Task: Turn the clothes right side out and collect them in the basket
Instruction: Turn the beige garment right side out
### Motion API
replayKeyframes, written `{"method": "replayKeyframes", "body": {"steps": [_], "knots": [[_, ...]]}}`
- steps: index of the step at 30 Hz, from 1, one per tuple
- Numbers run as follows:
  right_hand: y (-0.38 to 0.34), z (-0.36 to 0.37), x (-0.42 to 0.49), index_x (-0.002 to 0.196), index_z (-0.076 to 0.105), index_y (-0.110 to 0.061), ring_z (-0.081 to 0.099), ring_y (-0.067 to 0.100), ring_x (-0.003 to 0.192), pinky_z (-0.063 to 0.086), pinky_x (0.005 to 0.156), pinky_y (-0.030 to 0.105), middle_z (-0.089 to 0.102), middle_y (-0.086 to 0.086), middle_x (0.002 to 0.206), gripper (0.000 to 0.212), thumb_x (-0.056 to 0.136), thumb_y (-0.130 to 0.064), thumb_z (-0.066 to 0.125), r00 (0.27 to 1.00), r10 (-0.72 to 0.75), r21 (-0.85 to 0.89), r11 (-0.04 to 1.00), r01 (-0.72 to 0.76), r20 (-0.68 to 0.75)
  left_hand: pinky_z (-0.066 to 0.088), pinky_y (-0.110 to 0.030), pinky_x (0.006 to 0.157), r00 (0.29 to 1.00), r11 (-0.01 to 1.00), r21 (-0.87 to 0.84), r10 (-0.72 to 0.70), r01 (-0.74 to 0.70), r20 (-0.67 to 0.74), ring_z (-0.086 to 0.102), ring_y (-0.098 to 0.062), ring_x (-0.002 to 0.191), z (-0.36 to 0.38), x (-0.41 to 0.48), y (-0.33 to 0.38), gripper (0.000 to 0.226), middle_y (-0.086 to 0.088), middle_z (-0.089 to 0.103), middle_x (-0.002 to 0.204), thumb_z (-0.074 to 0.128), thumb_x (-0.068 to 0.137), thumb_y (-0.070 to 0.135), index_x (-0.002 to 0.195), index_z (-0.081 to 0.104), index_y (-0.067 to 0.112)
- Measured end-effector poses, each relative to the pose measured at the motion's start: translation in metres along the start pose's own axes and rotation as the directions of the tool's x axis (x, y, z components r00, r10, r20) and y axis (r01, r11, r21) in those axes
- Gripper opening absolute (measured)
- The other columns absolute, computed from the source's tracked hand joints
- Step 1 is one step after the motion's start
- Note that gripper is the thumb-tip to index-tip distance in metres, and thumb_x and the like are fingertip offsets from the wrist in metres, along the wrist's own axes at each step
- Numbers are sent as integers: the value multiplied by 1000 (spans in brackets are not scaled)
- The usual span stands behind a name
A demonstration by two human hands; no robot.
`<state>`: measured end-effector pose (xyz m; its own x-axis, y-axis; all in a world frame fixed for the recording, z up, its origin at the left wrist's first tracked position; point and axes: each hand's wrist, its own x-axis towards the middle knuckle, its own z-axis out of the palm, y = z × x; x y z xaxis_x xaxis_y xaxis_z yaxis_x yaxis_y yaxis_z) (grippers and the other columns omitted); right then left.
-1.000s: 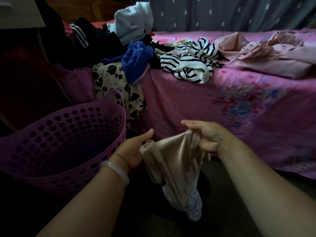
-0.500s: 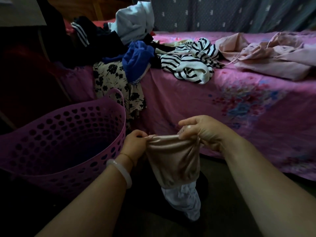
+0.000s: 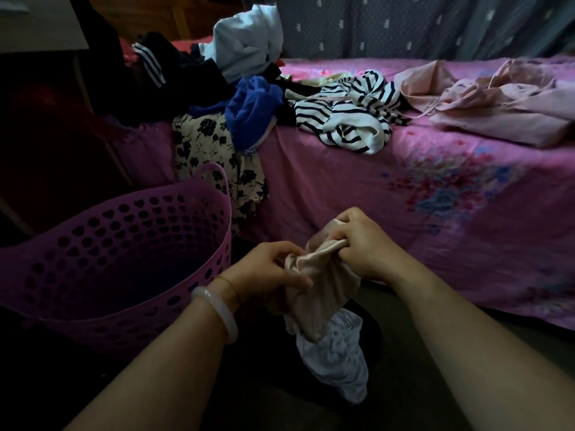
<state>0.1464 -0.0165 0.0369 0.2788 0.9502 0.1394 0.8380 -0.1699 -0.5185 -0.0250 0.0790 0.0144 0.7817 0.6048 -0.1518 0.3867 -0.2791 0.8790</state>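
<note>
Hands bunching a satin garment beside the basket.
Left hand (image 3: pixel 264 272) and right hand (image 3: pixel 367 247) both grip the beige satin garment (image 3: pixel 320 287), white lining hanging below; purple perforated basket (image 3: pixel 199 219) stands just left, clothes pile (image 3: pixel 255 98) on the pink bed (image 3: pixel 404 200) beyond.

The basket (image 3: pixel 186 190) is purple, its wall dotted with dark round holes. The satin garment (image 3: pixel 314 293) is a glossy champagne beige, and its lower ruffle (image 3: pixel 336 365) is white. The bed sheet (image 3: pixel 342 188) is pink with a red and blue flower print. The striped top (image 3: pixel 348 119) is navy and white. The blue garment (image 3: pixel 252 113) is royal blue, and the floral garment (image 3: pixel 211 144) is cream with black flowers. The pink garment (image 3: pixel 497 101) is pale. The curtain (image 3: pixel 404 26) is grey-blue with small white marks. The bracelet (image 3: pixel 217 312) is milky white.
</note>
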Motion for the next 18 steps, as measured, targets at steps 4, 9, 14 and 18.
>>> {"method": "replayKeyframes", "body": {"steps": [4,9,14,18], "knots": [[7,6,5,92,74,-25,12,23,144,18,114,41,26,0,156,24,80,-10,59,999,-31,-224,974,21,-41,43,-23,62,925,905,425,190,-35,-329,46,0,67,-1,10,-13,23,1,47,74,77,73,25,59,61,17],[7,5,1,69,54,-22,58,25,88,41,78,34,65,2,82,24,86,-39,55,967,108,-218,963,-159,-229,38,-20,53,828,902,431,227,20,-513,51,-4,63,-7,7,-6,26,10,51,71,68,77,26,55,53,22],[-2,15,7,63,53,-14,53,26,72,34,57,32,55,2,67,30,89,-30,52,924,336,151,938,-312,-181,30,-25,46,781,896,425,174,126,-600,48,-14,54,10,4,9,33,5,49,54,61,79,29,54,41,20],[-13,19,17,84,70,-5,68,29,84,56,84,45,73,16,88,24,89,-23,54,868,468,660,601,-451,166,34,-24,48,854,970,244,119,10,-507,47,-11,54,31,9,20,27,6,50,57,63,78,24,61,44,18]]}}
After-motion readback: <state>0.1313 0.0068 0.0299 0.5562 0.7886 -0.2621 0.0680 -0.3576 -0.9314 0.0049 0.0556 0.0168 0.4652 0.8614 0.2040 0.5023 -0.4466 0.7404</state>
